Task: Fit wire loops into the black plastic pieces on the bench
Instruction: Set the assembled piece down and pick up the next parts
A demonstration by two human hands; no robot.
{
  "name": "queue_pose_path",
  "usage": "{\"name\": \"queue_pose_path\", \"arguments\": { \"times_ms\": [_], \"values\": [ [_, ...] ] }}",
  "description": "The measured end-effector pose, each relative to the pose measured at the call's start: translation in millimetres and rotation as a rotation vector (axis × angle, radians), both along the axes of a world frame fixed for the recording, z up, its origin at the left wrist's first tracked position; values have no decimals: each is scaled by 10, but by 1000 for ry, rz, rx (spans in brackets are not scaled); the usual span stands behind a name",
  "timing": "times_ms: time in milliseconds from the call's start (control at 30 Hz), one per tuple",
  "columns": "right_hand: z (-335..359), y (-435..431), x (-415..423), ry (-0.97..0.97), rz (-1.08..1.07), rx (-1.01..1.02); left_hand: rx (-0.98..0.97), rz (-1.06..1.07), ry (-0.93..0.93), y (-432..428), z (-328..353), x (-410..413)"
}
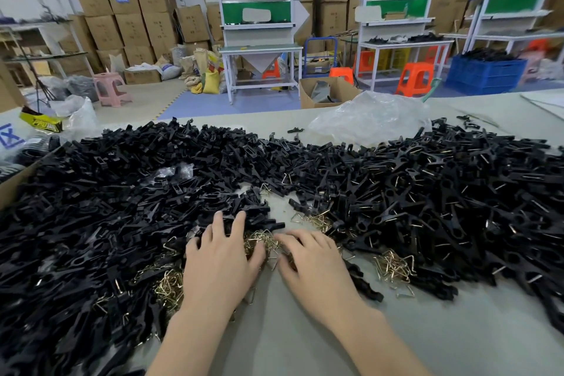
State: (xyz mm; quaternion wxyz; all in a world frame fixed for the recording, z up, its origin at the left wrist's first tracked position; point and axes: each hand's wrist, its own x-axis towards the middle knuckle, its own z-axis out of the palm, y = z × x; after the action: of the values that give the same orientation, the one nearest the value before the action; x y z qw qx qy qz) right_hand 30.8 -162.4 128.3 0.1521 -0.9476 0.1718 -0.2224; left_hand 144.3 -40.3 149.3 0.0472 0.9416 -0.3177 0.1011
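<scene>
Brass-coloured triangular wire loops (262,239) lie in a tangled heap on a grey-green bench (305,339), between a person's two hands and ringed by long, flat black plastic pieces (106,207). The left hand (222,256) lies palm down with fingers spread, its tips on the black pieces and its thumb side against the loops. The right hand (311,262) is just beside it, fingers curved down into the same heap; whether it pinches a loop cannot be told. Neither hand visibly holds a black piece.

To the right, a second heap of black pieces (457,192) glints with wire, probably ones already fitted, and at the far middle it runs into the bare ones with no gap between.

The loops look hooked through one another, so lifting one is likely to drag several along and scatter them under the black pieces, where they would be hard to find. A smaller cluster of loops (393,265) already sits against the fitted heap. Sweeping either hand sideways could push bare pieces in among the fitted ones and leave some without a loop. The cut wire ends may also prick fingertips pressed into the tangle.
</scene>
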Motion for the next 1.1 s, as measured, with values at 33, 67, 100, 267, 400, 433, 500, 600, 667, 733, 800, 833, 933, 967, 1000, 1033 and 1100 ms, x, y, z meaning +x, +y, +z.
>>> {"name": "queue_pose_path", "arguments": {
  "times_ms": [33, 67, 100, 267, 400, 433, 500, 600, 667, 733, 800, 833, 933, 967, 1000, 1033, 1100],
  "values": [
    [-9, -11, 0, -2, 2, 7, 1, -30, 5, -28, 10, 31],
    [-12, -20, -2, -4, 6, 18, 7, -63, 11, -61, 24, 75],
    [-15, -27, -2, -12, 14, 39, 16, -94, 19, -94, 39, 127],
    [0, -36, -9, -72, 36, 136, 94, -231, 144, -308, 142, 354],
    [6, -16, -21, -80, 6, 160, 133, -373, 183, -502, 222, 350],
    [13, -19, -26, -94, -4, 184, 140, -390, 154, -523, 229, 335],
    [34, -21, -34, -122, -21, 235, 167, -394, 68, -515, 233, 312],
    [46, -22, -34, -98, -48, 238, 163, -390, 27, -430, 211, 299],
    [51, -10, -23, -62, -53, 220, 127, -423, 27, -353, 207, 280],
    [54, -2, -19, -26, -50, 186, 82, -482, 52, -267, 213, 237],
    [55, -5, -21, -25, -31, 146, -15, -528, 106, -170, 209, 177],
    [57, -10, -24, -39, -17, 140, -85, -542, 127, -124, 196, 145],
    [78, -22, -32, -92, 28, 151, -285, -544, 152, -7, 107, 27],
    [85, -28, -31, -112, 34, 152, -345, -535, 152, 14, 63, -18],
    [95, -36, -31, -134, 34, 157, -400, -522, 150, 31, 22, -64],
    [107, -40, -31, -152, 32, 169, -445, -506, 148, 45, -11, -108],
    [132, -49, -38, -182, 32, 220, -506, -484, 148, 56, -42, -173]
  ]
}}
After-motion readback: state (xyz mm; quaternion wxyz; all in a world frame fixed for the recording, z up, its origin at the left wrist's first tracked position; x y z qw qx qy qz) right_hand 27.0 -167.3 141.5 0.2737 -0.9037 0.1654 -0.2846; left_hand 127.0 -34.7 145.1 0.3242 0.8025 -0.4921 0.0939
